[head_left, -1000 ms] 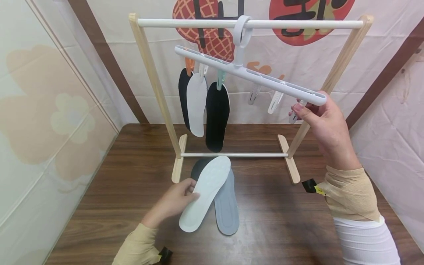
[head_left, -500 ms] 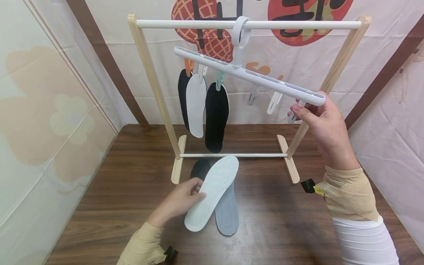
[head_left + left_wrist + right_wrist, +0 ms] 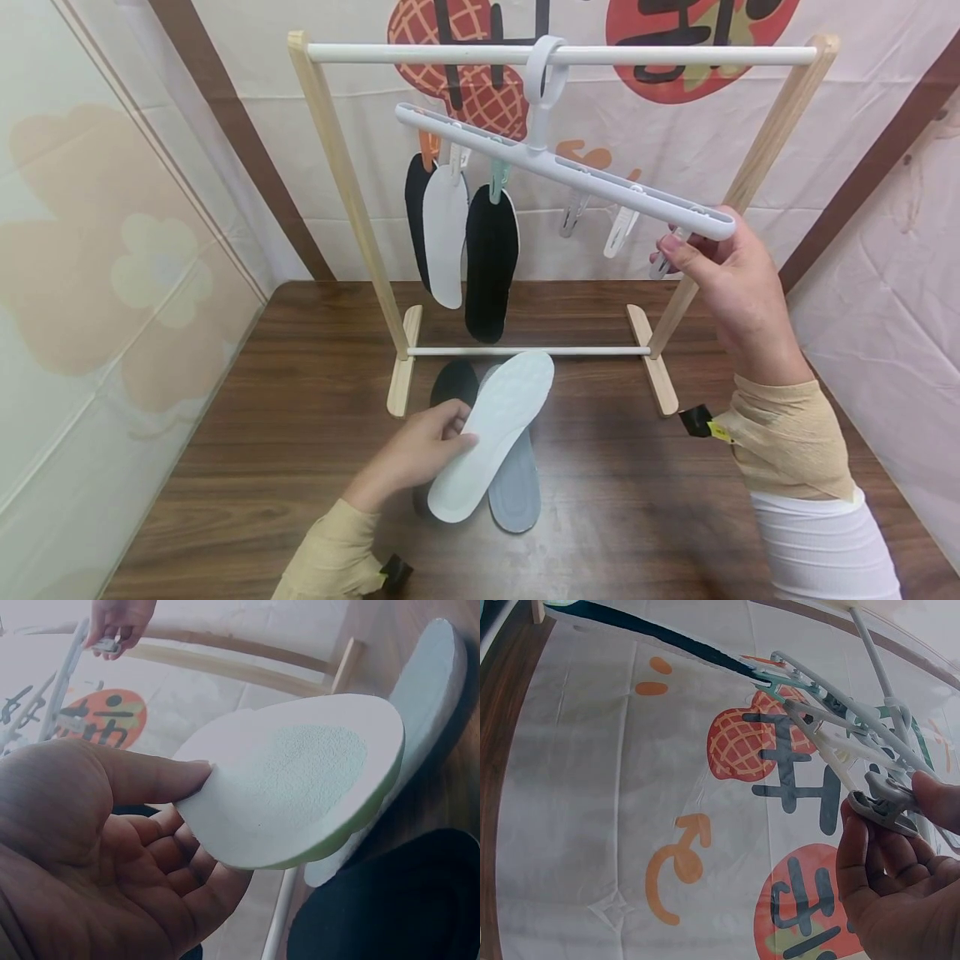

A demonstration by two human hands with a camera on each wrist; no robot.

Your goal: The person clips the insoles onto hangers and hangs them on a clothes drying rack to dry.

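My left hand (image 3: 423, 446) pinches a white insole (image 3: 495, 433) by its side edge, thumb on top, tilted over the table. In the left wrist view the thumb lies on the insole's (image 3: 315, 772) pale face. Below it lie a grey insole (image 3: 516, 492) and a dark insole (image 3: 453, 383), both partly covered. My right hand (image 3: 738, 283) pinches the end clothespin (image 3: 664, 258) at the low right end of a tilted pale hanger (image 3: 600, 183). Between thumb and fingers in the right wrist view is that grey-white clothespin (image 3: 885, 802).
The hanger hooks over a white rail on a wooden stand (image 3: 352, 200). From its left half hang a white insole (image 3: 444, 242), a black insole (image 3: 491, 267) and a dark one (image 3: 417, 225) behind. Two pale clothespins (image 3: 621, 232) hang without insoles. A printed cloth (image 3: 585, 258) backs the stand.
My left hand has carried the white insole rightward across the grey one, uncovering more of the dark insole. The right hand has stayed at the hanger's end.
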